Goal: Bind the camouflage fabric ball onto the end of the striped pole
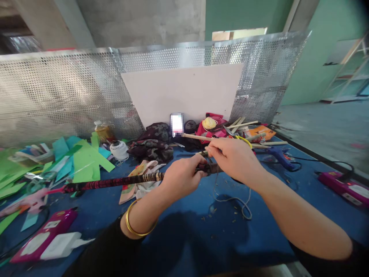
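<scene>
My left hand (183, 177), with a gold bangle at the wrist, is closed around a long stick wrapped in yarn (115, 182). Bands of dark red, black and cream run along the wrapping, and the stick points out to the left. Close beside it, my right hand (235, 159) is in a pinch over the stick's right end; what lies between its fingertips is hidden. A thin grey cord (230, 199) hangs below the right hand and curls on the blue table (184, 227). Behind the right fingers, a pale wooden stick (197, 136) extends leftward.
Green and blue paper (86, 159), a white thread spool (119, 150) and a pink glue gun (34, 200) lie left. Dark camouflage cloth (154, 144), a yellow yarn ball (209, 123) and a blue glue gun (279, 158) lie beyond my hands. A white board (184, 92) stands behind.
</scene>
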The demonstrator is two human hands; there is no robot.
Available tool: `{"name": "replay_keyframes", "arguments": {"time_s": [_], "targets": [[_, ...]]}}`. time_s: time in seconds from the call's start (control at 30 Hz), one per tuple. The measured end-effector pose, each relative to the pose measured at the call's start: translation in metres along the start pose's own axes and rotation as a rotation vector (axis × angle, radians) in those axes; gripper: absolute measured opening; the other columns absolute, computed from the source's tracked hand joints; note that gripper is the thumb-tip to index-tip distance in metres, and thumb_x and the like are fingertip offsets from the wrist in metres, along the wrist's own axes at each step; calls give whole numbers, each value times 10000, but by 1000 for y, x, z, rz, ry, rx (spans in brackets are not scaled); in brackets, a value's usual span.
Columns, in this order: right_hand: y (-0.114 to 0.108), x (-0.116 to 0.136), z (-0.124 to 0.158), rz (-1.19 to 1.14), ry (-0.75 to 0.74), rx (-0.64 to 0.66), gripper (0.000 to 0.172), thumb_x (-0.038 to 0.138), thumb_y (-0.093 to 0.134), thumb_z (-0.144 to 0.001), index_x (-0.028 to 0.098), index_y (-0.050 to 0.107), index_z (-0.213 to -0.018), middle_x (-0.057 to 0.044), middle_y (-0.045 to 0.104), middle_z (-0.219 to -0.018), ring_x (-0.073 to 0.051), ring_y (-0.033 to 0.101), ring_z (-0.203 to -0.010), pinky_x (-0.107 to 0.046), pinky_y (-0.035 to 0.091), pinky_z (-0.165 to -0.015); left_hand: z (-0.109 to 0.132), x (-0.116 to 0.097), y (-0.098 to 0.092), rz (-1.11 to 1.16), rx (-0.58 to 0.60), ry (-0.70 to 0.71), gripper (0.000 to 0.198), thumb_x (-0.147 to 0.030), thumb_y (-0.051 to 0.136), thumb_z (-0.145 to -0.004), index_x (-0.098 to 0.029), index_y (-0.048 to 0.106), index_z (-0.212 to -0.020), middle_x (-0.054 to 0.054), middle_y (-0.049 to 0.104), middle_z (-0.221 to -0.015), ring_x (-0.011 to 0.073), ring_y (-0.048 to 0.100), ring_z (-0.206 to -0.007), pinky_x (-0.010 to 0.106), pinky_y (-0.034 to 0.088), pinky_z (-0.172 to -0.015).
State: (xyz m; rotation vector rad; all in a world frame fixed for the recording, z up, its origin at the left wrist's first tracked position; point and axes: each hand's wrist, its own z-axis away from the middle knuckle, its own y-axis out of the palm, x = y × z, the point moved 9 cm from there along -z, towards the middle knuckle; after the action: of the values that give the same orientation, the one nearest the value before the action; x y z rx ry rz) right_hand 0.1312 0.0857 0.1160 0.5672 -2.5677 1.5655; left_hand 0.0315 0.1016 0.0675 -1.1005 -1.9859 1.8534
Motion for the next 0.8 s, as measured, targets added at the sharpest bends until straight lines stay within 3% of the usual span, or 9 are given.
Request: {"name": "replay_keyframes", "arguments": {"time_s": [0.3,0.47,0.63,0.73,0.8], "targets": [[21,-19,-12,100,87,104,236,243,475,-855,177,650,-710,-49,656,-680,-161,548,-627,-271,289,-542,5,-21,4,-384,-32,171,227,-258,489,-856,-227,512,-1080,7,693,-811,234,664,-731,278,406,-523],[30,-25,-11,91,105,134,259,249,460,-860,169,643,-695,-70,672,-726,-186,577,-670,-283,292,-546,4,-24,8,-415,-47,210,294,-259,485,-870,-222,468,-1161,14,691,-808,227,661,-737,276,422,-534],[37,-29,-12,20,108,143,240,232,479,-853,169,626,-674,-65,669,-722,-187,579,-684,-287,327,-565,4,-22,14,-370,-37,243,214,-210,466,-869,-223,538,-1069,18,685,-899,216,654,-827,286,452,-633],[34,-29,-8,-123,97,185,280,263,476,-871,173,586,-629,-29,644,-667,-146,563,-630,-265,354,-561,3,-17,12,-352,-40,224,207,-195,471,-857,-231,561,-1040,9,686,-903,213,654,-830,281,442,-628],[23,-31,0,-354,117,208,273,287,480,-874,175,579,-646,-17,635,-677,-127,560,-625,-247,372,-561,1,-12,7,-331,-57,191,224,-205,491,-848,-251,569,-1054,-1,693,-916,208,655,-815,271,425,-604]]}}
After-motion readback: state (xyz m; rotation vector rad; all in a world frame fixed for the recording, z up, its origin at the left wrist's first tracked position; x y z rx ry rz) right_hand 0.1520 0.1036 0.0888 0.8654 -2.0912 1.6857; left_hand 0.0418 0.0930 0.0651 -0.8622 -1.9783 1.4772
